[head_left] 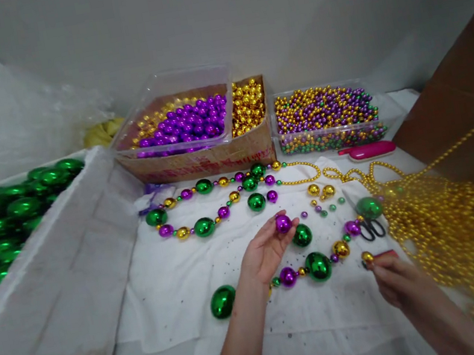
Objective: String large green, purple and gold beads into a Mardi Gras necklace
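Note:
My left hand [265, 253] pinches a shiny purple bead [283, 224] above the white cloth, close to a loose green bead [303, 235]. Below it lies a bead strand [318, 266] of green, purple and gold beads, partly behind my left forearm. My right hand [396, 279] is closed, with a gold bead [367, 258] at its fingertips. A red, flat-looking piece [388, 255] also shows there; its kind is unclear. Black-handled scissors [372, 229] rest just beyond that hand. A large green bead [223, 301] sits left of my left forearm.
A finished-looking bead necklace [204, 227] lies farther back. Behind it stand a cardboard box [197, 161], a clear bin of small beads [331, 137] and a pink-handled tool [372, 150]. Gold bead chains [453, 237] pile at right; a white foam box [66, 275] of green balls stands left.

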Motion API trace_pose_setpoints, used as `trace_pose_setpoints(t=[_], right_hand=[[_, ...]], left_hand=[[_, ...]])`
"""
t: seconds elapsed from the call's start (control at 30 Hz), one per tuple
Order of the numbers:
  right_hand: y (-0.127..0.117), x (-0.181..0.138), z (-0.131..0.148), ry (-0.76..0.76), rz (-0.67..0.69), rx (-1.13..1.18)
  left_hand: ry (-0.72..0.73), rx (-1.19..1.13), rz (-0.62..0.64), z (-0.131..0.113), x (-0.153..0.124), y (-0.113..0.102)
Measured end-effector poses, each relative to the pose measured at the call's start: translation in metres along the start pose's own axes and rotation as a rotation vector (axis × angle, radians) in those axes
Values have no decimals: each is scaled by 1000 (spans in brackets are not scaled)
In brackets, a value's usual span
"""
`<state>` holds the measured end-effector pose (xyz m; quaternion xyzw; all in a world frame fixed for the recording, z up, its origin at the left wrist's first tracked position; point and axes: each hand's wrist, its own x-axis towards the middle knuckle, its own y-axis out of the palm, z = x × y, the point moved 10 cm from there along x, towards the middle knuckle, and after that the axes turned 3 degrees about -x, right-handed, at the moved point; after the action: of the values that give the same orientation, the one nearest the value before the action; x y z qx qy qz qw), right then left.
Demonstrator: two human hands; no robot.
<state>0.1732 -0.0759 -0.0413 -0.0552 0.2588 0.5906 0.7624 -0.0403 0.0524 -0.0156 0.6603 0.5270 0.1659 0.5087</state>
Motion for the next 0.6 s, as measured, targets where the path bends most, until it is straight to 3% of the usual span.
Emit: trace_pose_setpoints(t=[0.17, 0.6], right_hand=[[23, -16, -15, 39, 68, -124], [18, -21, -13, -5, 48, -267]], left_hand=[[-39, 6, 7, 27, 5, 2], [14, 5, -86, 25, 5, -13]])
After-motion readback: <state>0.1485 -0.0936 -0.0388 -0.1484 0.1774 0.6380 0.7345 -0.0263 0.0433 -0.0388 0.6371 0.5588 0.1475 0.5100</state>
